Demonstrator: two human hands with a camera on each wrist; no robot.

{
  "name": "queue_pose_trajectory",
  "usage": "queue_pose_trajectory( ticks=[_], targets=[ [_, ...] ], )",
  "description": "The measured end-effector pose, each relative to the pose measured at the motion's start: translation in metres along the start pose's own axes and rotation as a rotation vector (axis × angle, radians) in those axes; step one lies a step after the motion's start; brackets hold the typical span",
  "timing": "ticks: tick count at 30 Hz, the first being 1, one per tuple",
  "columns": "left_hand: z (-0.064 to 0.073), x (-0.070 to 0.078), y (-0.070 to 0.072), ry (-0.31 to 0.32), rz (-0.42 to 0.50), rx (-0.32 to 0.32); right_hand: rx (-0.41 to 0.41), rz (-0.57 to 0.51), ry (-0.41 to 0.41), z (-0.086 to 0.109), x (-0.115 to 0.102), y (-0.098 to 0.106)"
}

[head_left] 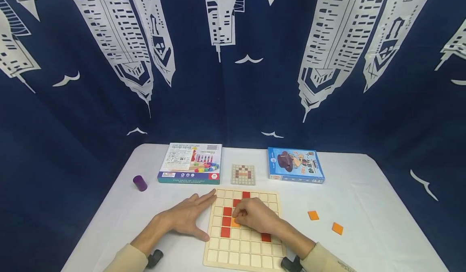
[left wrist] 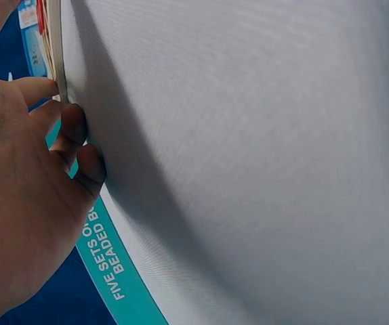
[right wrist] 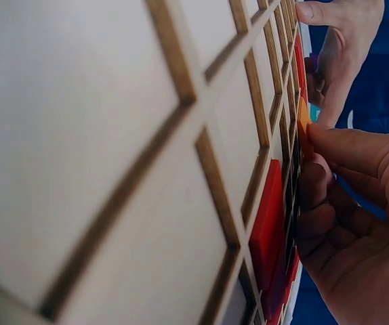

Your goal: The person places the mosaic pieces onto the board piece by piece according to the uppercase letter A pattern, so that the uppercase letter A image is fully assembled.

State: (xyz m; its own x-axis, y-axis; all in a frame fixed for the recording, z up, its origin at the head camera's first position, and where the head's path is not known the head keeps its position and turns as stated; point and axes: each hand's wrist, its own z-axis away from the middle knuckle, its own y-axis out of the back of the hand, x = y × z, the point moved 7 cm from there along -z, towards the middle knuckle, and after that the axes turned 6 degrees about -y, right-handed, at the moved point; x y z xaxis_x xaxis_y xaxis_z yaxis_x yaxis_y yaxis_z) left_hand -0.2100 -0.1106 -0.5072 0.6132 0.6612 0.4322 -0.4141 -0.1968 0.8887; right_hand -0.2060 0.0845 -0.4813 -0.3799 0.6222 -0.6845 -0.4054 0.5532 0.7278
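Note:
A wooden grid board (head_left: 233,258) with square cells lies in front of the person. Red square tiles (head_left: 225,232) sit in several of its cells. With fingers and thumb spread, the left hand (head_left: 187,215) steadies the board's left edge; in its wrist view the fingers (left wrist: 72,125) are right at the board's side. Over the board's middle, the right hand (head_left: 258,215) has curled fingers and pinches an orange square tile (head_left: 235,222) at a cell beside the red ones. The right wrist view shows the thumb against this orange tile (right wrist: 305,125), with the index fingertip partly hidden.
Two loose orange tiles (head_left: 313,215) lie right of the board. Behind it is a small pattern card (head_left: 243,175), between a beaded-toy box (head_left: 191,163) and a blue box (head_left: 295,165). A purple cylinder (head_left: 140,183) lies at the left.

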Motion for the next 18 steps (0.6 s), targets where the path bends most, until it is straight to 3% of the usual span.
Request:
queue_pose_trajectory(
  ticks=[18],
  targets=[
    [0.0008, -0.0001, -0.0006, 0.001, 0.006, 0.003, -0.024, 0.062, -0.015, -0.0014, -0.0007, -0.0012]
  ],
)
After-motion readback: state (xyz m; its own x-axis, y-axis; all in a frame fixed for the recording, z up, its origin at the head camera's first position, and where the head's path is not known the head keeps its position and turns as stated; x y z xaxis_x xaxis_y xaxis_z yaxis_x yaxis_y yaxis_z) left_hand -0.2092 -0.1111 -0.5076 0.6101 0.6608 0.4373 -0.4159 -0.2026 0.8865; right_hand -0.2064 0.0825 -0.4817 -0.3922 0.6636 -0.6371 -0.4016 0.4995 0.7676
